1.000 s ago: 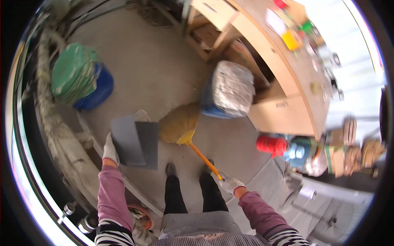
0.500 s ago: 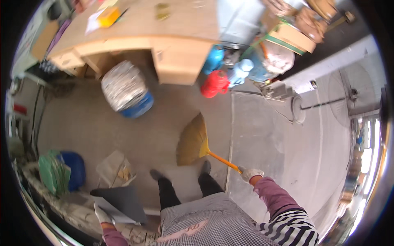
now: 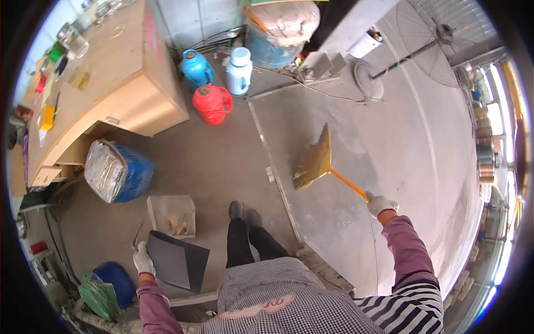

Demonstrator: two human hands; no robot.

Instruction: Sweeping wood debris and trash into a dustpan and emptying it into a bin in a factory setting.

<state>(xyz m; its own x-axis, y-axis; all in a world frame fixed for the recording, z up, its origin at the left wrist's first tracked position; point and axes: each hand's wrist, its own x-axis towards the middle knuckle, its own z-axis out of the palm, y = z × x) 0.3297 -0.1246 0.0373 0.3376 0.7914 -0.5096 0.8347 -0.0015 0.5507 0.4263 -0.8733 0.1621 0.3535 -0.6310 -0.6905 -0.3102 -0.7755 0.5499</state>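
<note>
Fingers on the right hand squeeze a broom, those on the left hand grip a dark sheet near a dustpan, and the broom has just crossed the floor strip, so it's well apart from the dustpan.

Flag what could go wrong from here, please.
The yellow, fan-shaped broom might knock over the red, rounded flask with a handle if swung too wide. The pale, open-topped, box-like scoop might spill its light brown scraps if tipped.
</note>
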